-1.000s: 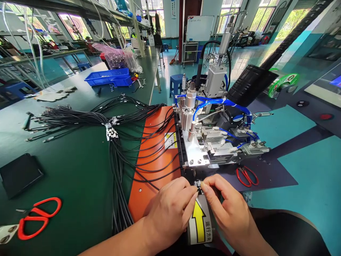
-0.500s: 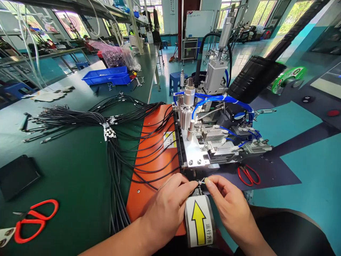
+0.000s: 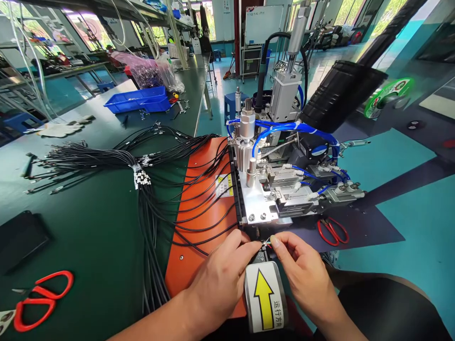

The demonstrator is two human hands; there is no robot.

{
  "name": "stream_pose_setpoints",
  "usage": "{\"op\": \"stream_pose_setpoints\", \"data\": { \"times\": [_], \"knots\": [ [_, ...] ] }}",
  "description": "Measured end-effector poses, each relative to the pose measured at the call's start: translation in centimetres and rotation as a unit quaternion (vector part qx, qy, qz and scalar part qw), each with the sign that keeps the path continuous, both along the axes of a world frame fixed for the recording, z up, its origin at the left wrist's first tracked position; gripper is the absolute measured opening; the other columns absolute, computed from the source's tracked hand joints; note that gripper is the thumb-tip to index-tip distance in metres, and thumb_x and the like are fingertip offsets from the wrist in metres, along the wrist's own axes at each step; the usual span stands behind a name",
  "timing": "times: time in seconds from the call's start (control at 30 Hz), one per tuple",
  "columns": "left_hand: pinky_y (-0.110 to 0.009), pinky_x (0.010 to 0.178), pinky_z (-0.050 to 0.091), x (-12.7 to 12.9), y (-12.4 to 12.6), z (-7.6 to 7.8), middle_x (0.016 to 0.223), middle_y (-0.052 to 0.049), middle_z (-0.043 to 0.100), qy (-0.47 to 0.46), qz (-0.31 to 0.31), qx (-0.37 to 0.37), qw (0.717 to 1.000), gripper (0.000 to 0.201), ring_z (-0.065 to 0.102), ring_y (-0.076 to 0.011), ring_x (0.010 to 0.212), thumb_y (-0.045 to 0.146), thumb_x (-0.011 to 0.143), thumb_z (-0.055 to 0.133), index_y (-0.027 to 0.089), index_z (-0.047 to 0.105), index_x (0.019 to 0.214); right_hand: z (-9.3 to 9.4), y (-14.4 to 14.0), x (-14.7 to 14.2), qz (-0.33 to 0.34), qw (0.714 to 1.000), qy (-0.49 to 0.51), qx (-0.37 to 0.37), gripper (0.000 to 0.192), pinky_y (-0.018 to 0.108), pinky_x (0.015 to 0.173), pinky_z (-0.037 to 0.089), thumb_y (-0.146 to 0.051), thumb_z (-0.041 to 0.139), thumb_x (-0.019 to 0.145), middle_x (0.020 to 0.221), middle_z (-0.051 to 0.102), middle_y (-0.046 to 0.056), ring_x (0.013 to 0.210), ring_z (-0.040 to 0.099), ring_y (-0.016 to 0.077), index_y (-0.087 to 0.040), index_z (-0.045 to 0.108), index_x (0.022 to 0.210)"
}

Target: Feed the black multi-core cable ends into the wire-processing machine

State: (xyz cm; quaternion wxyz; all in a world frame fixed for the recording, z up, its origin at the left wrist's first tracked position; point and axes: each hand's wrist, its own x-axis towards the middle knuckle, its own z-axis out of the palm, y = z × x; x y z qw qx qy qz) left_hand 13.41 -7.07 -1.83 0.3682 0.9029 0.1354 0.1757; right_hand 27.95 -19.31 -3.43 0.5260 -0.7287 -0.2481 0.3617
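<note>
Though near machine's edge (image 3: pixel 268 218), room beside right hand (image 3: pixel 306 269).

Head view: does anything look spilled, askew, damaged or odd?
Nothing stands out as spilled or damaged. The loose black cables sprawling from the dark-green tabletop across the flat orange panel look somewhat untidy. The thin coloured wires between the bare left hand and bare right hand are too small to judge.

Near the lower left I see red-handled metal scissors (image 3: pixel 50 296) lying on a dark green tabletop (image 3: pixel 92 251), near a flat black rectangular case (image 3: pixel 23 242). Farther back I make out pale fabric gloves (image 3: pixel 64 129), a long blue plastic tray (image 3: pixel 140 106) and, across the room, a white rectangular board (image 3: pixel 265 26).
</note>
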Motion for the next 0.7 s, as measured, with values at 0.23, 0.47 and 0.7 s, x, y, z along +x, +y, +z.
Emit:
{"op": "stream_pose_setpoints", "data": {
  "times": [0.23,0.47,0.7],
  "knots": [
    [-0.030,0.073,0.053,0.28,-0.19,0.01,0.098,-0.007,0.052,0.011,0.005,0.019,1.000,0.035,0.055,-0.0176,0.085,0.008,0.094,0.044,0.021,0.062,0.121,-0.01,0.14,0.02,0.000,1.000,-0.005,-0.010,0.042,0.025,0.062,0.047,-0.057,0.054,0.092,0.079,0.065,0.004,0.071,0.058,0.0178,-0.019,0.068,0.103],
    [-0.032,0.072,0.055,0.29,-0.31,0.05,0.099,-0.008,0.053,0.017,0.006,0.054,0.998,0.031,0.055,-0.0182,0.084,0.009,0.094,0.043,0.018,0.061,0.118,-0.27,0.02,0.00,0.000,1.000,-0.010,-0.015,0.041,0.025,0.063,0.047,-0.057,0.053,0.092,0.080,0.066,0.004,0.072,0.058,0.0178,-0.020,0.068,0.103],
    [-0.033,0.072,0.055,0.08,-0.40,-0.19,0.099,-0.008,0.051,0.029,-0.004,0.077,0.997,0.034,0.054,-0.0185,0.084,0.008,0.095,0.041,0.019,0.057,0.123,-0.24,-0.12,-0.09,-0.010,1.000,-0.006,-0.029,0.044,0.026,0.064,0.048,-0.059,0.055,0.091,0.081,0.067,0.003,0.072,0.059,0.0178,-0.021,0.067,0.108]
  ]
}}
